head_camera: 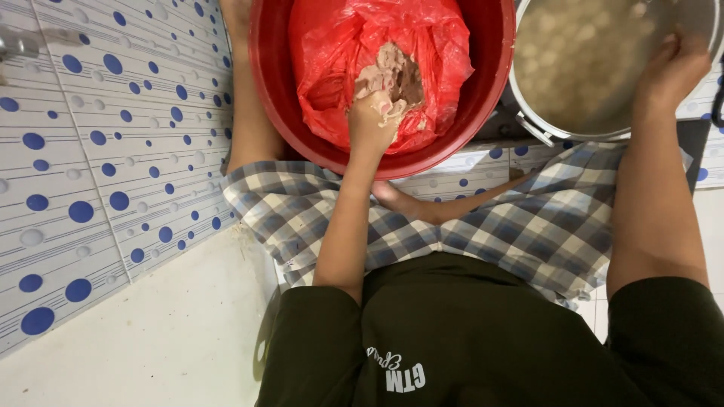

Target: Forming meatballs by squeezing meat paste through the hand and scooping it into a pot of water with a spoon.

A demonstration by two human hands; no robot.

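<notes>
- Left hand (375,113): reaches into the red basin (265,83); the fingers are curled around a lump of pale pinkish-brown paste (392,71), which sticks to the fingertips.
- Red plastic bag (437,45): lines the inside of the basin, crumpled and open at the top; the paste lies in its middle, under and beyond the left hand.
- Right hand (671,71): rests on the rim of the metal pot (528,120), fingers bent over the edge and gripping it.
- Metal pot: stands just beside the basin, on its right; it holds cloudy liquid with many pale round balls (581,53).
- Checked shorts (528,226) and dark shirt (467,339): the person's own clothing, below the basin.
- Tiled wall (98,151): white with blue dots, at the left.
</notes>
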